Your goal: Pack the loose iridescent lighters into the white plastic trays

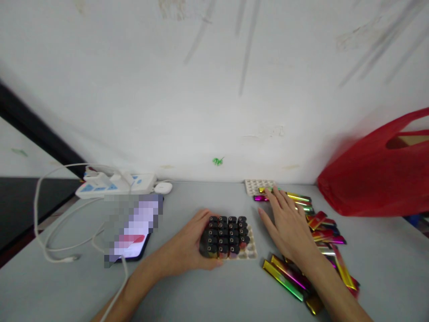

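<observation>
A cream tray (252,250) in front of me holds several upright black-capped sticks (228,235) packed in rows. My left hand (191,243) cups the tray's left side, its fingers curled round the outer sticks. My right hand (284,223) lies flat with fingers spread over a loose heap of shiny multicoloured sticks (315,241) to the right of the tray, its fingertips reaching the far ones. It grips nothing that I can see.
A second cream tray (255,185) without sticks lies by the wall. A red plastic bag (375,174) stands at the right. At the left are a lit phone (134,230), a white power strip (114,184) and trailing white cables (50,250).
</observation>
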Motion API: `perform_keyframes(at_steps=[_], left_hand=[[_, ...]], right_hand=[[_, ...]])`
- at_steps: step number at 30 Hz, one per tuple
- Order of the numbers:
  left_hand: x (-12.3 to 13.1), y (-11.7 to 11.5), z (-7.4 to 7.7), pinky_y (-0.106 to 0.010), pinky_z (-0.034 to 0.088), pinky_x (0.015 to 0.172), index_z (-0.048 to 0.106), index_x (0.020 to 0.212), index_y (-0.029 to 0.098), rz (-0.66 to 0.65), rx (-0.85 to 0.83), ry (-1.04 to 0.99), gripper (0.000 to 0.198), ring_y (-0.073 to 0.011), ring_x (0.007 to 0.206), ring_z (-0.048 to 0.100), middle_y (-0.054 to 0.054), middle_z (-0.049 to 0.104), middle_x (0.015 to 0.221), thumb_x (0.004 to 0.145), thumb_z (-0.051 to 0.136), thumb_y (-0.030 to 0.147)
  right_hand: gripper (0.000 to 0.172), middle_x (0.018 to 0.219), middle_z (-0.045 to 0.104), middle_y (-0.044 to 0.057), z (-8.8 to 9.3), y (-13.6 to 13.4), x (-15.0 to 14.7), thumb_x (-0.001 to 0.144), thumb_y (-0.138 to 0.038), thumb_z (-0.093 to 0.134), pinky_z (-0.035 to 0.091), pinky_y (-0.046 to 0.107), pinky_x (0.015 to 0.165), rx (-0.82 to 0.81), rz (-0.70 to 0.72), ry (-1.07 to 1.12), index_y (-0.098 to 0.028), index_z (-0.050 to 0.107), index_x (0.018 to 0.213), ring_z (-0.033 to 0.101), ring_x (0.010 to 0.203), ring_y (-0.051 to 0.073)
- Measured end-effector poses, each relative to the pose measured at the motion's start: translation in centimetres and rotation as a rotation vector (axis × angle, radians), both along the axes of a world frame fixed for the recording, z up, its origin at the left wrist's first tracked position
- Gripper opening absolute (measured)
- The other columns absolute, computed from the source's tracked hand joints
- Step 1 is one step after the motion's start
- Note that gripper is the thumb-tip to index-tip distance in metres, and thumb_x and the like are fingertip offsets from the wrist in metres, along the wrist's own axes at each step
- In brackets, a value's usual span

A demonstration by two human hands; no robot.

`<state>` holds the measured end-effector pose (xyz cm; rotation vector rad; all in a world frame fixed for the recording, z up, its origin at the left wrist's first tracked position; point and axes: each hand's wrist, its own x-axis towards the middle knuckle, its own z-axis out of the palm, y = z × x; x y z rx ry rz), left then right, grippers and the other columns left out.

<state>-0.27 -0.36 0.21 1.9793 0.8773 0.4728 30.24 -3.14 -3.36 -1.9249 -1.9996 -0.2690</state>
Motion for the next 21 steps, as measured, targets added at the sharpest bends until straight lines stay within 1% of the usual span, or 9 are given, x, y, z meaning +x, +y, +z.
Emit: perform_keyframes(at_steps=[4, 7, 10, 12, 14, 17, 21], left_hand=[[0.0, 0.0, -0.1, -0.044, 0.051, 0.118, 0.063, 0.137, 0.026, 0.003, 0.006, -0.008, 0.074, -0.0329, 0.131, 0.062, -0.006, 0.062, 0.135, 0.071, 0.097, 0.023], [0.0, 0.0, -0.1, -0.045, 0.051, 0.119, 0.062, 0.138, 0.026, 0.004, 0.002, 0.001, 0.074, -0.0332, 0.132, 0.062, -0.006, 0.063, 0.135, 0.072, 0.097, 0.024], [0.0, 0.0, 0.0, -0.046, 0.051, 0.119, 0.062, 0.137, 0.026, 0.003, 0.014, 0.013, 0.072, -0.0335, 0.132, 0.062, -0.007, 0.063, 0.137, 0.073, 0.096, 0.023], [0.0, 0.0, 0.1, -0.047, 0.051, 0.118, 0.062, 0.138, 0.026, 0.004, 0.020, 0.018, 0.073, -0.0333, 0.131, 0.062, -0.006, 0.063, 0.136, 0.073, 0.096, 0.023], [0.0, 0.0, 0.1, -0.047, 0.052, 0.117, 0.062, 0.139, 0.026, 0.008, 0.017, 0.024, 0.074, -0.0336, 0.129, 0.063, -0.006, 0.063, 0.134, 0.073, 0.096, 0.024], [0.1, 0.0, 0.1, -0.047, 0.052, 0.117, 0.063, 0.136, 0.025, 0.013, 0.016, 0.031, 0.072, -0.0347, 0.129, 0.062, -0.007, 0.064, 0.133, 0.072, 0.097, 0.026], [0.1, 0.0, 0.1, -0.045, 0.051, 0.118, 0.063, 0.134, 0.025, 0.012, 0.019, 0.023, 0.071, -0.0329, 0.129, 0.063, -0.006, 0.063, 0.132, 0.072, 0.096, 0.023]], right_hand=[[0.048, 0.165, 0.060, 0.018, 0.2, 0.1, -0.1, 0.113, -0.026, 0.046, 0.044, 0.068, 0.115, -0.008, 0.073, -0.002, -0.019, 0.057, 0.160, 0.051, 0.150, 0.044], [0.048, 0.157, 0.066, 0.015, 0.4, 0.2, -0.2, 0.108, -0.013, 0.048, 0.045, 0.063, 0.110, -0.014, 0.157, 0.003, -0.020, 0.064, 0.153, 0.054, 0.143, 0.042], [0.048, 0.142, 0.075, 0.014, 0.6, 0.2, -0.3, 0.105, -0.004, 0.048, 0.045, 0.057, 0.105, -0.016, 0.235, 0.031, -0.022, 0.069, 0.143, 0.059, 0.131, 0.038], [0.044, 0.130, 0.078, 0.012, 0.8, 0.1, -0.5, 0.104, -0.002, 0.051, 0.044, 0.055, 0.104, -0.007, 0.276, 0.050, -0.023, 0.073, 0.136, 0.061, 0.124, 0.036], [0.039, 0.123, 0.078, 0.011, 1.0, 0.1, -0.6, 0.103, -0.002, 0.056, 0.043, 0.055, 0.105, 0.001, 0.298, 0.059, -0.025, 0.075, 0.129, 0.062, 0.120, 0.035], [0.030, 0.117, 0.076, 0.010, 1.3, -0.1, -0.8, 0.103, -0.006, 0.062, 0.046, 0.055, 0.102, -0.024, 0.304, 0.044, -0.025, 0.077, 0.121, 0.062, 0.115, 0.035], [0.018, 0.114, 0.074, 0.011, 1.5, -0.3, -1.0, 0.104, -0.011, 0.066, 0.048, 0.055, 0.103, -0.083, 0.307, 0.035, -0.023, 0.075, 0.113, 0.063, 0.114, 0.035]])
